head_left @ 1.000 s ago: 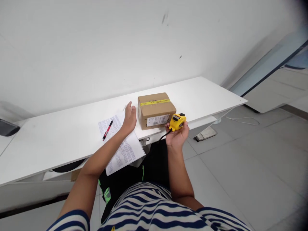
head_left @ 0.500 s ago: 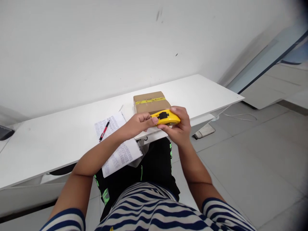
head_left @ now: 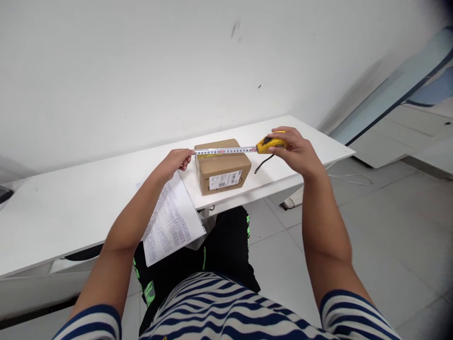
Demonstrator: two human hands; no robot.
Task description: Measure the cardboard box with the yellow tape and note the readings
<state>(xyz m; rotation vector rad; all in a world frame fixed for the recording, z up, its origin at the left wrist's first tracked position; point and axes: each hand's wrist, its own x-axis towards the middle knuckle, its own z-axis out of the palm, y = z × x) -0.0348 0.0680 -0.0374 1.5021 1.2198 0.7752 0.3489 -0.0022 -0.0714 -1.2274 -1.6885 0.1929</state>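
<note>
A yellow tape measure (head_left: 264, 145) is in my right hand (head_left: 295, 150), its black wrist strap dangling below. The white blade (head_left: 226, 151) is drawn out to the left, across the top of a brown cardboard box (head_left: 224, 169). At the blade's free end, my left hand (head_left: 178, 160) pinches the tip, just past the box's left side. I cannot tell whether the blade touches the box top. A white printed label (head_left: 225, 180) is on the box's near face, and yellow tape runs over its top, partly hidden under the blade.
The box stands on a narrow white table (head_left: 88, 198) against a white wall. Handwritten sheets (head_left: 173, 222) lie left of the box and overhang the front edge, partly behind my left forearm. A white cable (head_left: 350, 177) lies on the tiled floor at right.
My hands have moved apart, drawing the blade out of the tape measure. The right hand went right and up, the left hand left and up. My left forearm now hides the pen.
</note>
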